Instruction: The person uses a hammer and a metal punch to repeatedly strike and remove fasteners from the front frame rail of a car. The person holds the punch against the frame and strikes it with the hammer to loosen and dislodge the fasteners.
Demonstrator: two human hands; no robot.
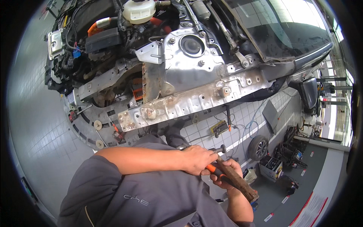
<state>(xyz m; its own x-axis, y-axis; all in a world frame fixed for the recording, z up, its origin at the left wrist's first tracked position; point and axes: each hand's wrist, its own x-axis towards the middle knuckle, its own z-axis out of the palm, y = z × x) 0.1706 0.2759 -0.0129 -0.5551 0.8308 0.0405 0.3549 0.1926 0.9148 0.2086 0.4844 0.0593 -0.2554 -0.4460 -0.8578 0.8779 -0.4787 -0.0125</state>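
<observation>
My left hand (198,159) reaches across in front of my body, fingers closed round the upper part of a hammer. Its dark metal head (221,150) with a round face sticks out past the fingers. An orange-and-black handle (216,171) runs down from under that hand. Lower right, my right hand (228,174) is closed, its thumb over a long brown worn bar (240,182), wood or rusty metal. The bar slants beside the handle, and the right fingers curl beneath both. How the pieces meet under my left hand is hidden.
Ahead is a stripped car front with a bare, rusty side rail (185,106). A tool with a red grip (118,135) lies on the grey platform (107,121). To the right are a yellow-and-black device (219,128), cables, a wheel (258,147) and a box (270,167).
</observation>
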